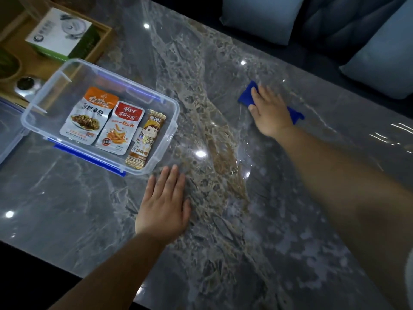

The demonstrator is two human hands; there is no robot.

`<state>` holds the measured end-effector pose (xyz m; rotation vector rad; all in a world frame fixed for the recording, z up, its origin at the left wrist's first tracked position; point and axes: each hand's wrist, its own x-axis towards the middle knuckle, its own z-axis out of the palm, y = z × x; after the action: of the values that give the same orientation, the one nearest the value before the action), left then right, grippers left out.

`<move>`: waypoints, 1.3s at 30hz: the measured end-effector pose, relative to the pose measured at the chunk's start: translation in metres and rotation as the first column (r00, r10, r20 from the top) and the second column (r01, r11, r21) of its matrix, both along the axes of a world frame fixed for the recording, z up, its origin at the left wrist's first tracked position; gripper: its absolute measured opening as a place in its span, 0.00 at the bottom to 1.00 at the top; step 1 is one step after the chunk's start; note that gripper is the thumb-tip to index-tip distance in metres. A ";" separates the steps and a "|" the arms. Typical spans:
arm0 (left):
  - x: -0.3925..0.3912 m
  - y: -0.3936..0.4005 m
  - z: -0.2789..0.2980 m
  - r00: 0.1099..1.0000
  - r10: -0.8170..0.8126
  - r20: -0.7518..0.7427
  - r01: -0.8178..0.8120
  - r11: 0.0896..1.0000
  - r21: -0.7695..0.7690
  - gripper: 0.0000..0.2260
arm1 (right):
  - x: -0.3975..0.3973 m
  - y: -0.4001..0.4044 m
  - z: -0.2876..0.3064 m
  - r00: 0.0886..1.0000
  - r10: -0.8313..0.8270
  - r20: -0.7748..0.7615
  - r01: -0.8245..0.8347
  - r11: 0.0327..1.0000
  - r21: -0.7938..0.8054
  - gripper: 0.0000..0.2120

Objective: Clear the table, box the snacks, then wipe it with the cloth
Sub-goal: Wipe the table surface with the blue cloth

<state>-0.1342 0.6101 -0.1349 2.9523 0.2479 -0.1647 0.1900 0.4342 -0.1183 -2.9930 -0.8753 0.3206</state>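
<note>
3 snacks (121,128) lie in box (171,128); right hand (269,111) presses cloth (245,96).

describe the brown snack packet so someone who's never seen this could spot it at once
On the grey marble table sits a clear plastic box with three snack packets in a row. The brown packet is the rightmost: long, narrow, with a cartoon figure, unlike the wider orange-topped pouch and red-topped pouch beside it.
</note>
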 end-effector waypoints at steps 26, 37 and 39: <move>-0.001 -0.001 0.005 1.000 -0.005 -0.016 0.006 1.000 0.010 0.28 | -0.391 -0.038 0.008 0.978 0.143 -0.154 -0.136 0.989 0.060 0.25; 0.030 -0.044 0.018 0.999 -0.020 -0.036 0.016 0.994 -0.110 0.30 | -0.328 -0.074 0.051 0.582 -0.191 -0.791 0.779 0.410 0.474 0.09; 0.042 -0.068 0.016 0.999 -0.023 -0.046 0.018 0.993 -0.120 0.30 | -0.295 -0.087 0.061 0.420 -0.123 -0.899 0.906 0.113 0.407 0.09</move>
<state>-0.0922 0.5416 -0.1189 2.8353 0.2066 -0.2436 -0.1055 0.3469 -0.0577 -1.5681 0.3234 0.5996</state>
